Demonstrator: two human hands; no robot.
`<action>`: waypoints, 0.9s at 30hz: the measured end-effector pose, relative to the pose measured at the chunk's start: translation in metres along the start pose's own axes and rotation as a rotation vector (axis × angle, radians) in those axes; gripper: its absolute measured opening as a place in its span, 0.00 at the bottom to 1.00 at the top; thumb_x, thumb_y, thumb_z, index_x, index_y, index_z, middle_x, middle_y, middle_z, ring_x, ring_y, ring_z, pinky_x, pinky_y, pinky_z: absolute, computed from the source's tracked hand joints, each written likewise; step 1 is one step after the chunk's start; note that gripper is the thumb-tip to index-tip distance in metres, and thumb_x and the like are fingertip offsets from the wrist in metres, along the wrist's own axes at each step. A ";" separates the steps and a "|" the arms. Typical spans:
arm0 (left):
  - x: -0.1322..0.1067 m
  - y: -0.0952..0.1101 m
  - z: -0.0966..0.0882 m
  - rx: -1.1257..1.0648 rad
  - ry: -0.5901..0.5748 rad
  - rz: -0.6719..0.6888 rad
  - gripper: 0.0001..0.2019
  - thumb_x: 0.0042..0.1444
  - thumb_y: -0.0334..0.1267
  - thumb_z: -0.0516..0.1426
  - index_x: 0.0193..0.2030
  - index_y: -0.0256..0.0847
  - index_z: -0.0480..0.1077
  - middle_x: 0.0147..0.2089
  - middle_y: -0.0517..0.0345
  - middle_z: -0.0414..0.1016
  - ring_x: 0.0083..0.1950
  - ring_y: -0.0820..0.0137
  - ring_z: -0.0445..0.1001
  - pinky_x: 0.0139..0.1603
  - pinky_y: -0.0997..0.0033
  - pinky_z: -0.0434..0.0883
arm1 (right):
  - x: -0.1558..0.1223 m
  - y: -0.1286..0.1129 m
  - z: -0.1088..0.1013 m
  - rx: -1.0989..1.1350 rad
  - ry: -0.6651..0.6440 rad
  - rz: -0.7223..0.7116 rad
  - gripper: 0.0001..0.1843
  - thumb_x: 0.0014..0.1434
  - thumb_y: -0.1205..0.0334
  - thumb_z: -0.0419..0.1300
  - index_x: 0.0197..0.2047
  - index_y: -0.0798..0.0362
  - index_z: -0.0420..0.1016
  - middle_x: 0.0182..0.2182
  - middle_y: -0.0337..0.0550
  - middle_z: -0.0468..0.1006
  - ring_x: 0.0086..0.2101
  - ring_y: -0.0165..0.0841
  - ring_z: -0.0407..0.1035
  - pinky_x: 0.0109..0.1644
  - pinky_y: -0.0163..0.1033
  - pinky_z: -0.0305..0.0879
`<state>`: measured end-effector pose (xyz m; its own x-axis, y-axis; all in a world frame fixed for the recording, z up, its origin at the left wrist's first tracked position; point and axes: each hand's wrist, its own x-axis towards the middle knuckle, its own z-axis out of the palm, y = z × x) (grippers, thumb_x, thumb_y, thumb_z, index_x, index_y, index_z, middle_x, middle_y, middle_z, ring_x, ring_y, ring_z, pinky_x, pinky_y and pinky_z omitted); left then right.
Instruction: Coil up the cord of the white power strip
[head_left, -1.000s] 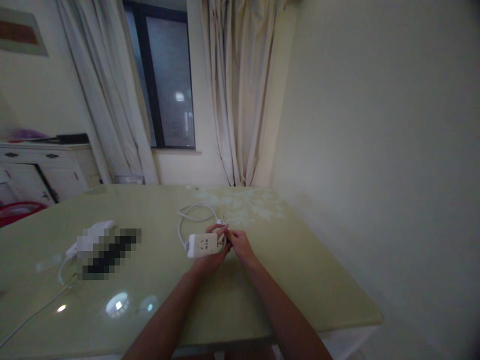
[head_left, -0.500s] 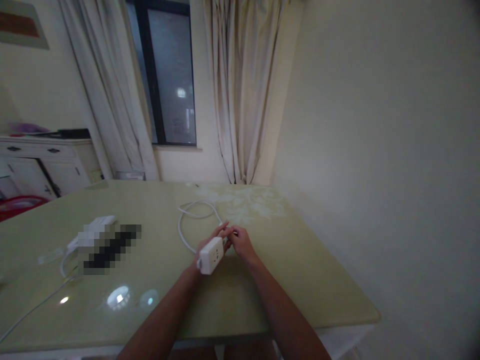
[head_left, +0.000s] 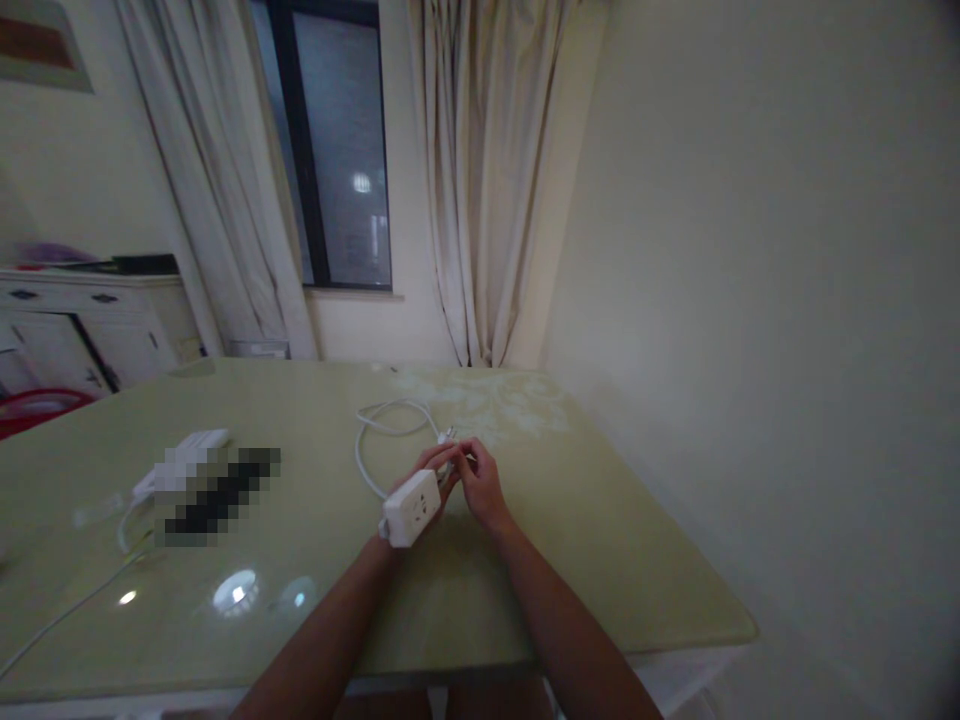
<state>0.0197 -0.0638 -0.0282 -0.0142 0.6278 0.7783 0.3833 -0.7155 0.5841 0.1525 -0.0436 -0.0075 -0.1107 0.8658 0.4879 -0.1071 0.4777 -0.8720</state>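
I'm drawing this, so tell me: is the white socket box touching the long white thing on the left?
Apart. The head view shows green tabletop between the white socket box and the long white thing.

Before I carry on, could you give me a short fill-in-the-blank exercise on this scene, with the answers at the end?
Of the left grip and the right grip, the white socket block partly covers the ____ one.
The looped cord on the table is coloured ____.
The number of curtains hanging beside the window is ____.

Missing words: left; white; two.
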 end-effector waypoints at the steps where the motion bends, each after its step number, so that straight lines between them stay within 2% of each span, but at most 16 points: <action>1: 0.000 -0.001 0.002 -0.004 -0.002 0.022 0.18 0.61 0.42 0.61 0.59 0.52 0.72 0.60 0.51 0.75 0.59 0.60 0.76 0.61 0.56 0.74 | 0.000 -0.001 0.000 -0.001 0.000 -0.011 0.16 0.64 0.46 0.60 0.38 0.52 0.73 0.33 0.40 0.76 0.33 0.32 0.71 0.37 0.35 0.69; 3: -0.001 -0.002 0.004 -0.032 0.006 0.015 0.19 0.62 0.42 0.60 0.60 0.51 0.70 0.59 0.51 0.75 0.60 0.60 0.75 0.62 0.55 0.72 | -0.001 -0.003 0.001 -0.003 -0.006 -0.025 0.16 0.65 0.47 0.59 0.40 0.51 0.74 0.35 0.41 0.77 0.35 0.32 0.72 0.39 0.35 0.69; 8: -0.001 -0.003 0.004 -0.108 0.055 -0.205 0.18 0.63 0.49 0.58 0.57 0.46 0.71 0.54 0.49 0.78 0.56 0.61 0.77 0.55 0.56 0.76 | -0.003 -0.005 0.002 -0.011 -0.082 -0.063 0.17 0.69 0.48 0.55 0.48 0.51 0.78 0.40 0.45 0.80 0.41 0.35 0.74 0.47 0.38 0.71; 12: 0.008 0.007 -0.002 -0.073 0.151 -0.181 0.16 0.60 0.53 0.59 0.47 0.45 0.74 0.53 0.49 0.78 0.59 0.59 0.74 0.64 0.52 0.70 | -0.004 -0.009 0.001 -0.170 -0.127 -0.144 0.18 0.70 0.49 0.53 0.48 0.50 0.80 0.43 0.47 0.79 0.46 0.36 0.73 0.54 0.42 0.69; 15: 0.015 0.016 -0.011 -0.044 0.192 -0.236 0.16 0.62 0.54 0.57 0.45 0.45 0.74 0.50 0.50 0.79 0.56 0.60 0.76 0.63 0.53 0.70 | -0.006 -0.013 0.001 -0.257 -0.160 -0.205 0.17 0.70 0.51 0.54 0.53 0.48 0.78 0.49 0.49 0.77 0.51 0.38 0.70 0.59 0.45 0.66; 18: 0.017 0.018 -0.020 -0.016 0.290 -0.292 0.15 0.63 0.53 0.56 0.44 0.44 0.73 0.48 0.51 0.78 0.53 0.61 0.76 0.59 0.57 0.72 | -0.009 -0.013 0.003 -0.287 -0.158 -0.194 0.17 0.70 0.52 0.55 0.56 0.47 0.76 0.50 0.49 0.76 0.50 0.37 0.70 0.54 0.42 0.69; 21: 0.018 0.014 -0.025 0.003 0.401 -0.325 0.14 0.64 0.52 0.55 0.45 0.43 0.71 0.48 0.51 0.77 0.49 0.63 0.76 0.51 0.62 0.74 | -0.012 -0.009 0.007 -0.346 -0.214 -0.158 0.17 0.70 0.50 0.54 0.48 0.50 0.79 0.41 0.46 0.78 0.42 0.35 0.72 0.49 0.40 0.69; 23: 0.018 0.012 -0.027 -0.006 0.439 -0.343 0.15 0.65 0.51 0.54 0.45 0.42 0.70 0.45 0.52 0.76 0.43 0.66 0.76 0.44 0.66 0.75 | -0.015 -0.005 0.010 -0.386 -0.303 -0.126 0.19 0.70 0.48 0.53 0.45 0.51 0.80 0.39 0.45 0.78 0.40 0.34 0.72 0.48 0.39 0.68; 27: 0.018 0.015 -0.027 -0.032 0.464 -0.361 0.14 0.64 0.51 0.55 0.43 0.41 0.69 0.38 0.56 0.74 0.33 0.70 0.74 0.37 0.69 0.74 | -0.019 0.005 0.014 -0.378 -0.429 -0.049 0.25 0.69 0.43 0.53 0.57 0.51 0.76 0.50 0.50 0.77 0.44 0.36 0.74 0.48 0.40 0.69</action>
<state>0.0001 -0.0713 0.0010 -0.5440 0.6385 0.5444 0.2516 -0.4948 0.8318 0.1401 -0.0597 -0.0204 -0.5138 0.7415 0.4315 0.2304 0.6037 -0.7632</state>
